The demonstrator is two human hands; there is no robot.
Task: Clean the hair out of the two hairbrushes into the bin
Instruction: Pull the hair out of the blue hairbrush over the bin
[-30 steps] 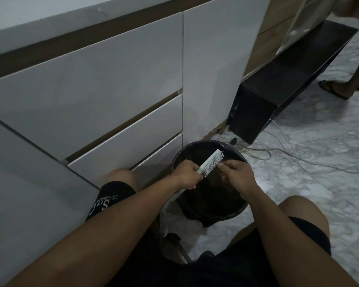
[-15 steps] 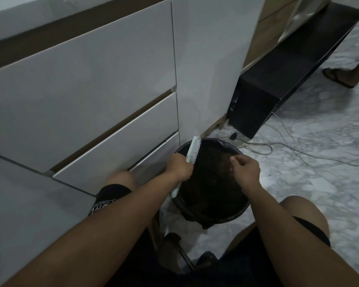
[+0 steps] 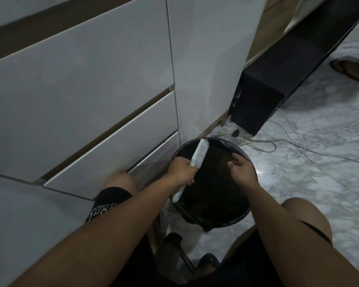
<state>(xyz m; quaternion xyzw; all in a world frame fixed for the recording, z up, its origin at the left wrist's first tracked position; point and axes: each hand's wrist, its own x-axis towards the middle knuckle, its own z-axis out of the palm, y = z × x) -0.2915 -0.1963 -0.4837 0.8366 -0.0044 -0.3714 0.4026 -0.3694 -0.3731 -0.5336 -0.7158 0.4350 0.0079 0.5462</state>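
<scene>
A round black bin [image 3: 250, 212] lined with a dark bag stands on the floor between my knees. My left hand [image 3: 181, 169] grips the handle of a pale hairbrush [image 3: 200, 153], held over the bin's left side with its head up and its white bristles facing right. My right hand [image 3: 241, 169] hovers over the bin's right half, apart from the brush, with fingers curled and pinched together; whether hair is between them I cannot tell. Only this one brush is in view.
White drawer fronts [image 3: 112, 150] rise close on the left. A black low cabinet [image 3: 263, 94] stands behind the bin, with loose cables [image 3: 278, 146] trailing over the marble floor. Another person's sandalled foot [image 3: 348, 67] is at the far right.
The brush swung from lying across the bin, with my right hand at its bristles, to upright at the left. My right hand drew away and now hangs over the bin.
</scene>
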